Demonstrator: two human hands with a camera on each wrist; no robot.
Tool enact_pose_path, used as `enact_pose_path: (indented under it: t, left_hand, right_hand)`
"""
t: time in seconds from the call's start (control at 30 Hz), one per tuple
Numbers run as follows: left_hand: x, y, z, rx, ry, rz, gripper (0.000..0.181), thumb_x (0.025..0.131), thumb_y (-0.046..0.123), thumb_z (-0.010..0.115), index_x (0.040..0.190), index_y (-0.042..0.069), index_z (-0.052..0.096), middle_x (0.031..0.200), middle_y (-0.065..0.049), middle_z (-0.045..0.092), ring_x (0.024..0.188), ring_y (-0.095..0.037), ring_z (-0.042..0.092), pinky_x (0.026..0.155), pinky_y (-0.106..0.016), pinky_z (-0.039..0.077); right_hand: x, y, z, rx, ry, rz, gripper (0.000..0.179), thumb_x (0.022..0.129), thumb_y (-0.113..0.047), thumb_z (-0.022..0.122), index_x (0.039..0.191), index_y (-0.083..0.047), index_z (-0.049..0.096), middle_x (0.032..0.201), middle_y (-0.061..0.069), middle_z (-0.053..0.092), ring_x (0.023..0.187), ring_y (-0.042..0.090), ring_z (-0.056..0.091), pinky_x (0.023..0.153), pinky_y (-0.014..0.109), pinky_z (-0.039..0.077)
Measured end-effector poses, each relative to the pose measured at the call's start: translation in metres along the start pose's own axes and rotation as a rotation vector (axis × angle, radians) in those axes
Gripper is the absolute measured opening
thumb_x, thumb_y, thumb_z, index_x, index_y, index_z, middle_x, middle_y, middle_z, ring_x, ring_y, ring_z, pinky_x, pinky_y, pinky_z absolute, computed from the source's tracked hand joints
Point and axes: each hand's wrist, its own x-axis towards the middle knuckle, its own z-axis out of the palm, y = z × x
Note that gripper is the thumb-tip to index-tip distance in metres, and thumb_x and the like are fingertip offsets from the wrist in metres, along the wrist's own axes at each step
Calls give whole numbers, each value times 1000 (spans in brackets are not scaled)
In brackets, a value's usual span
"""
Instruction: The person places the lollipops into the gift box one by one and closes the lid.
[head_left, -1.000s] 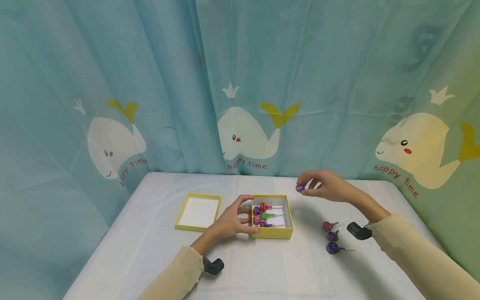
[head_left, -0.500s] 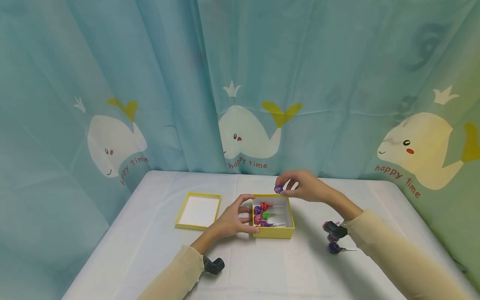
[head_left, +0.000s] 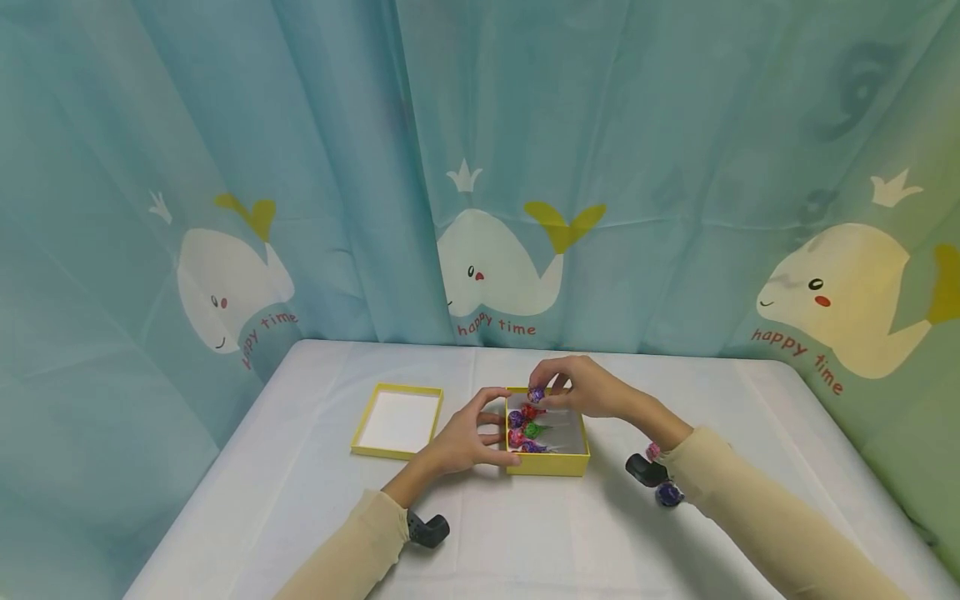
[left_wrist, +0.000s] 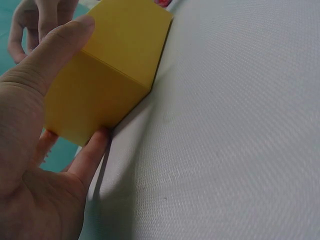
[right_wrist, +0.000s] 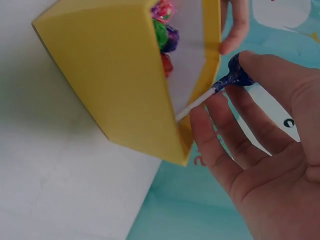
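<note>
My right hand point(head_left: 592, 387) pinches a lollipop point(head_left: 536, 395) with a blue-purple wrapper over the back of an open yellow box point(head_left: 547, 465). In the right wrist view, thumb and fingers hold its wrapped head point(right_wrist: 239, 72), and its white stick slants down inside the box wall. My left hand point(head_left: 459, 442) grips the box from the left, with the thumb on the front wall and the index finger at the back corner. Several lollipops lie inside in a row, among them a green one point(head_left: 533, 430) and a red one point(head_left: 531, 412).
A shallow yellow-rimmed lid point(head_left: 397, 423) lies left of the box. To the right, a pink lollipop point(head_left: 653, 451) and a dark purple one point(head_left: 669, 494) show partly beside my right sleeve point(head_left: 750, 492). Behind the white table point(head_left: 337, 367) hangs a blue-green curtain point(head_left: 360, 167).
My right hand has carried the blue-purple lollipop leftward and down, from right of the box to over its back part. My left hand has stayed on the box.
</note>
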Motion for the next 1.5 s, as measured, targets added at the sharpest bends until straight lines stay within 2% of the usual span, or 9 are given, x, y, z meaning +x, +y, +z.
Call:
enact_pose_path:
  t: [0.1, 0.33, 0.53, 0.67, 0.87, 1.1, 1.33, 1.5]
  left_hand:
    - [0, 0, 0, 5, 1, -5, 94, 80, 13, 91, 154, 13, 34, 159, -11, 35, 131, -32, 55, 100, -33, 56]
    - [0, -1, 1, -19, -1, -13, 94, 78, 13, 92, 153, 17, 36, 152, -13, 42, 129, -30, 57, 100, -33, 56]
    - [0, 0, 1, -20, 2, -17, 93, 77, 13, 92, 153, 20, 37, 155, -9, 39, 129, -28, 56, 99, -32, 56]
    - [0, -1, 1, -19, 3, -14, 94, 77, 13, 92, 153, 18, 37, 157, -9, 37, 129, -28, 56, 100, -31, 56]
    - [-1, -1, 1, -21, -1, -12, 92, 79, 11, 91, 153, 17, 36, 154, -13, 40, 130, -31, 56, 101, -34, 55]
    - [0, 1, 1, -22, 4, -18, 92, 79, 11, 91, 153, 20, 37, 155, -11, 39, 131, -31, 55, 102, -36, 55]
    - [1, 0, 0, -22, 8, -28, 93, 77, 12, 92, 151, 25, 39, 154, -7, 40, 130, -27, 56, 100, -32, 56]
    - [0, 0, 1, -27, 5, -25, 92, 78, 11, 91, 152, 22, 38, 154, -10, 41, 131, -29, 56, 101, -34, 55]
  right_hand:
    - [2, 2, 7, -23, -6, -13, 21, 90, -1, 77, 109, -7, 72, 103, 1, 73, 86, 17, 67, 81, 41, 62]
    - [5, 1, 22, -93, -48, -15, 22, 89, 1, 77, 110, -4, 73, 101, 1, 74, 82, 10, 65, 75, 27, 60]
    - [5, 1, 32, -170, -57, -44, 20, 89, 2, 77, 108, -3, 72, 97, 3, 74, 85, 13, 69, 77, 34, 63]
    - [5, 3, 36, -196, -49, -43, 20, 88, 1, 79, 105, -4, 71, 95, 2, 73, 85, 12, 68, 77, 33, 63]
    - [5, 6, 40, -205, -30, -41, 19, 88, -1, 79, 105, -5, 71, 94, 0, 72, 84, 10, 66, 75, 28, 61]
    - [6, 7, 43, -233, -11, -46, 21, 89, -4, 80, 108, -5, 72, 94, 1, 72, 82, 11, 65, 73, 30, 60]
    - [6, 6, 44, -242, -11, -18, 24, 89, -5, 80, 111, -5, 72, 97, 2, 72, 86, 13, 66, 76, 33, 60]
    - [6, 7, 44, -233, -6, -36, 24, 88, -4, 80, 111, -4, 72, 96, 3, 72, 85, 15, 66, 74, 33, 60]
